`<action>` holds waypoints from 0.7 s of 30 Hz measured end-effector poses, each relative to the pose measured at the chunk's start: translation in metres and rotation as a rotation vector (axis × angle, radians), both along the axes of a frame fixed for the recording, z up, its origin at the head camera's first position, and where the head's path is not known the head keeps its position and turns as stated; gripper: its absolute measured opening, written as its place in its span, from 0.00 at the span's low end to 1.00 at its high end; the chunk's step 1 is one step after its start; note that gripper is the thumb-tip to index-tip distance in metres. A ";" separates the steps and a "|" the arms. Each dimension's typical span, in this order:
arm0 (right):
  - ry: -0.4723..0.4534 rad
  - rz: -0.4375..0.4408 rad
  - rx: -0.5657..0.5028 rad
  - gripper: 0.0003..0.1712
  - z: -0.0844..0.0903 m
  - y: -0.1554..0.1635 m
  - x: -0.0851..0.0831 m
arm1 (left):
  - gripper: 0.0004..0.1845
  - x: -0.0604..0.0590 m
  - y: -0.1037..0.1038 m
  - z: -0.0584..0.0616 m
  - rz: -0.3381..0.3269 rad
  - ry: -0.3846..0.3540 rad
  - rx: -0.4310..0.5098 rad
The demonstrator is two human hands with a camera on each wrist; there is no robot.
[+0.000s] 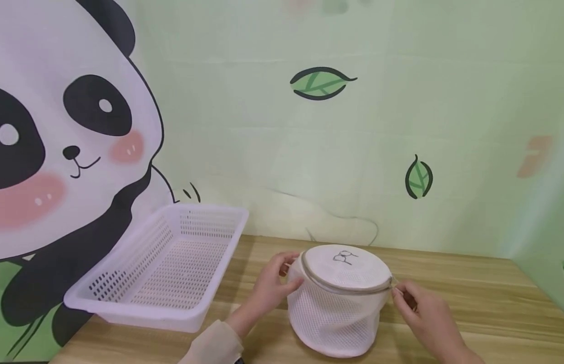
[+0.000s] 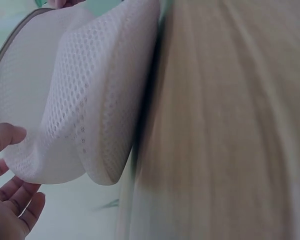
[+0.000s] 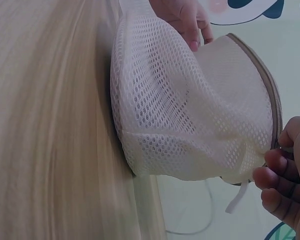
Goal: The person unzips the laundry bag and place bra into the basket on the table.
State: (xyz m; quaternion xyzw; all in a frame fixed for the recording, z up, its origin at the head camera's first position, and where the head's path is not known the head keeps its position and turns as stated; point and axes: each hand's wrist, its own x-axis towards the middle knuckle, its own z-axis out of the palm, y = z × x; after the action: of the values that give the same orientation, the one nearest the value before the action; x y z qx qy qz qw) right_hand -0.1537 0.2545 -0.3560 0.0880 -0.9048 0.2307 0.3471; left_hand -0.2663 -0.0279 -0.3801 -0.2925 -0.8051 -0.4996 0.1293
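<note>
A round white mesh bag (image 1: 338,303) with a grey zipper around its lid stands on the wooden table (image 1: 482,298). My left hand (image 1: 272,283) holds the bag's left side near the rim, thumb on the mesh (image 2: 85,100) and fingers behind the rim. My right hand (image 1: 423,308) is at the right end of the rim, where its curled fingers (image 3: 282,175) pinch the zipper end of the bag (image 3: 190,110). A small white tab (image 3: 237,200) hangs below that spot. The lid lies shut and tilted, with a small line drawing on top.
A white perforated plastic basket (image 1: 127,308) stands to the left of the bag, its far end raised against the wall. A green backdrop with a panda and leaves rises behind the table. Bare wood lies to the right of my right hand.
</note>
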 end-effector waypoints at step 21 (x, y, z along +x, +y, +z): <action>-0.142 -0.037 -0.008 0.07 -0.002 0.009 -0.004 | 0.14 0.016 -0.001 -0.003 0.028 0.012 0.081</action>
State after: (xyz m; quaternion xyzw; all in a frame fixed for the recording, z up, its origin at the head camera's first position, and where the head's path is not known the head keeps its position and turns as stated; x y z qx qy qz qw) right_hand -0.1576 0.2631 -0.3585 0.0532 -0.9277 0.2336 0.2864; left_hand -0.2503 -0.0284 -0.3830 -0.2787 -0.7874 -0.5281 0.1529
